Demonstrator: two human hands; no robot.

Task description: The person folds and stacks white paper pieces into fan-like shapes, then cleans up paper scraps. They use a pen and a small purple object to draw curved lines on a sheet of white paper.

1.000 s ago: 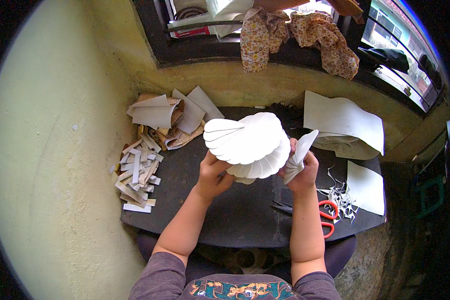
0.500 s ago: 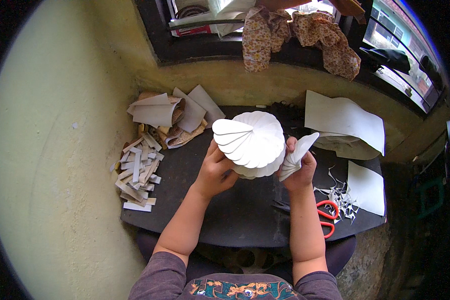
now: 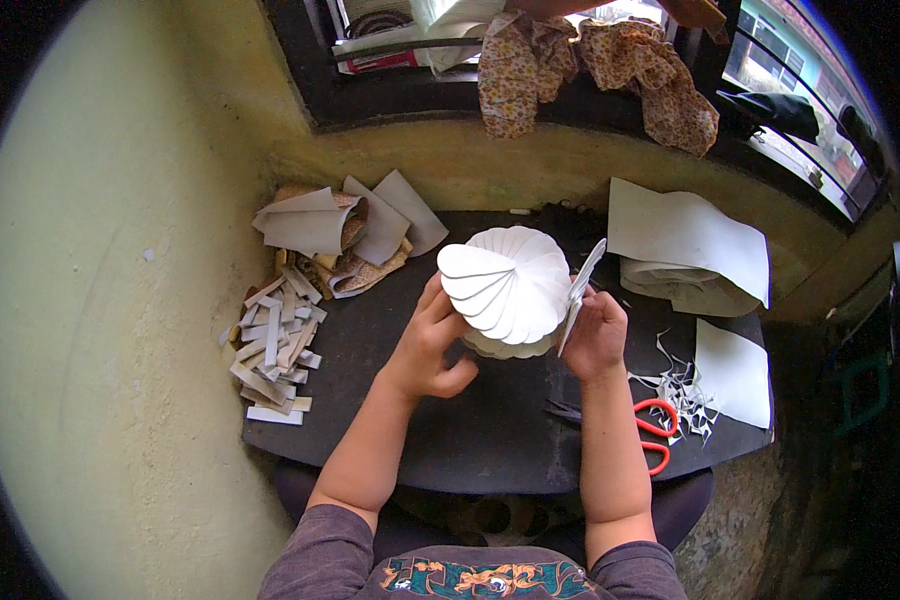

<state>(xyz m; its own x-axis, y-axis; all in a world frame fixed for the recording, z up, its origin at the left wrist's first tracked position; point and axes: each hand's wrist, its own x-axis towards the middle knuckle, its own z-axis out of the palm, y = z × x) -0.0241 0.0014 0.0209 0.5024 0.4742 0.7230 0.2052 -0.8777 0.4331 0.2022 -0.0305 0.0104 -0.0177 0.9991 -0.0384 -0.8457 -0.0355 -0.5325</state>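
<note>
Over the dark table (image 3: 450,420), my left hand (image 3: 425,345) is closed on the left edge of a round white fan of overlapping petal-shaped pieces (image 3: 525,285). More scalloped white edges show beneath the fan's top layer. In my right hand (image 3: 600,335) is a smaller bunch of white petal pieces (image 3: 584,285), seen nearly edge-on against the fan's right side. My right fingertips are partly hidden behind this bunch. Scissors with red handles (image 3: 667,408) lie beside my right forearm, their dark blades pointing left under the edge of the arm.
At the table's left sits a pile of pale strips (image 3: 275,340), with folded sheets (image 3: 315,225) behind it. White sheets (image 3: 685,235) lie at the back right, another white sheet (image 3: 735,370) nearer, beside curly offcuts (image 3: 680,400). Patterned cloth (image 3: 515,80) hangs from the barred window.
The small bunch in my right hand has turned from showing its fanned face to nearly edge-on. The large fan has shifted slightly right, and my left thumb has moved off its lower edge.
</note>
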